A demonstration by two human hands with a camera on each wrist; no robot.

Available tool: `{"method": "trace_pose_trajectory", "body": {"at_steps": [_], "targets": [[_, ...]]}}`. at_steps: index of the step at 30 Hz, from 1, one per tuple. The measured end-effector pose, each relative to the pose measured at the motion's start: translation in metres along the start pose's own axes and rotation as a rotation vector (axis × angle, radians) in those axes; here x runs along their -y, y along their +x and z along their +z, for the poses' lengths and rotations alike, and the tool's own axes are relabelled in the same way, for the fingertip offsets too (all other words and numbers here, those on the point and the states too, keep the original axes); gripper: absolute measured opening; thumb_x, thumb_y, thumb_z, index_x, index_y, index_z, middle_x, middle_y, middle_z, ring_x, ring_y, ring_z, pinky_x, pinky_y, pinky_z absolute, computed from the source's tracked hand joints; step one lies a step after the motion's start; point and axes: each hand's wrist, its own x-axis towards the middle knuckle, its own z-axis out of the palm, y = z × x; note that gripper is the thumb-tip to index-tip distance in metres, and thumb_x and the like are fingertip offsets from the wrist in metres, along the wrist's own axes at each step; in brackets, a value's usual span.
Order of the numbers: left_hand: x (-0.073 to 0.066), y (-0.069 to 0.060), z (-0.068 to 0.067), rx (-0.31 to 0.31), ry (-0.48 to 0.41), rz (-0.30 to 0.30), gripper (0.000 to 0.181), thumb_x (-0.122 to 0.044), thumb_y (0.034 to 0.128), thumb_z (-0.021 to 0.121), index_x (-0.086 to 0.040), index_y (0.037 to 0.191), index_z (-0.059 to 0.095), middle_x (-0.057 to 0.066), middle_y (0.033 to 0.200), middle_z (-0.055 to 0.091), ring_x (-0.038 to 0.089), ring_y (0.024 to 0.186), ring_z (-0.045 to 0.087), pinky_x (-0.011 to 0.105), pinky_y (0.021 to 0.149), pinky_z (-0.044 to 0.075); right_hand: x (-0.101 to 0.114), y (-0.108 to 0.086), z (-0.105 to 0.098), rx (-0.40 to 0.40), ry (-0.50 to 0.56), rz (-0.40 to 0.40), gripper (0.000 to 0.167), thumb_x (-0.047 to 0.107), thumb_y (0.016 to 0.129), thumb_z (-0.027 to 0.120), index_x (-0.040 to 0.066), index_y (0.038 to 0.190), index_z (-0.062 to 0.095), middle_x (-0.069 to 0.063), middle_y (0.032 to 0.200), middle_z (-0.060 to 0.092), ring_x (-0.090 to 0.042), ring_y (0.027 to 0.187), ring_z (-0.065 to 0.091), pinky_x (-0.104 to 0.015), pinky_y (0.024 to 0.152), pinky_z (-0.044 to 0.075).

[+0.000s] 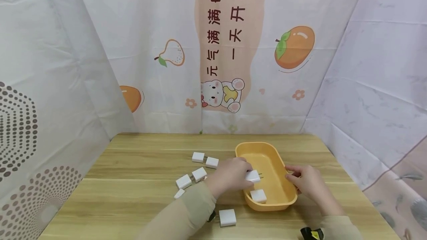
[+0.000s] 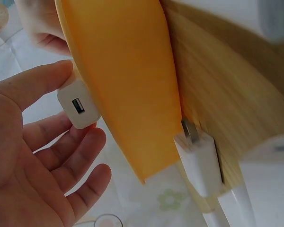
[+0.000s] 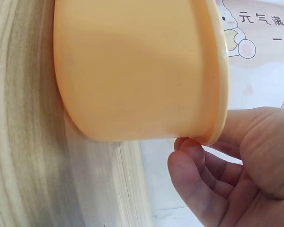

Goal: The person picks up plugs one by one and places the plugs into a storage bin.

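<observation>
My left hand (image 1: 232,175) pinches a white USB charger (image 1: 252,176) between thumb and fingers, over the left side of a yellow-orange plastic basket (image 1: 278,192). The charger's two prongs point right in the head view. Its USB port shows in the left wrist view, where the charger (image 2: 78,105) is close to the rim. A second white charger (image 1: 258,196) lies inside at the near left corner. My right hand (image 1: 308,180) pinches the right rim of the basket; in the right wrist view its fingers (image 3: 184,165) are at the rim.
Several more white chargers lie on the wooden table left of the basket: a far pair (image 1: 205,159), a nearer pair (image 1: 191,178) and a single charger (image 1: 227,217) near the front. A small white piece (image 1: 179,194) lies by the left sleeve. Printed curtains (image 1: 150,95) surround the table.
</observation>
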Motion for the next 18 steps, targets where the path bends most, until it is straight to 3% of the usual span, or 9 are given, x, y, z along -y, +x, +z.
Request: {"method": "trace_pose_trajectory", "body": {"at_steps": [8, 18], "targets": [[-0.014, 0.001, 0.007, 0.029, 0.053, 0.032, 0.026, -0.044, 0.0829, 0.08, -0.027, 0.102, 0.075, -0.013, 0.091, 0.058, 0.003, 0.071, 0.05, 0.024, 0.059, 0.042, -0.001, 0.0, 0.0, 0.007, -0.009, 0.004, 0.038, 0.008, 0.094, 0.071, -0.008, 0.127, 0.066, -0.003, 0.08, 0.069, -0.019, 0.052, 0.061, -0.032, 0.049, 0.054], [-0.019, 0.001, 0.01, 0.033, 0.084, 0.036, 0.03, -0.047, 0.0821, 0.081, -0.028, 0.105, 0.076, -0.014, 0.093, 0.061, 0.003, 0.075, 0.052, 0.024, 0.06, 0.043, -0.002, -0.001, 0.001, -0.007, -0.011, -0.009, 0.037, 0.007, 0.092, 0.07, -0.008, 0.126, 0.067, -0.003, 0.079, 0.069, -0.019, 0.051, 0.06, -0.032, 0.048, 0.054]]}}
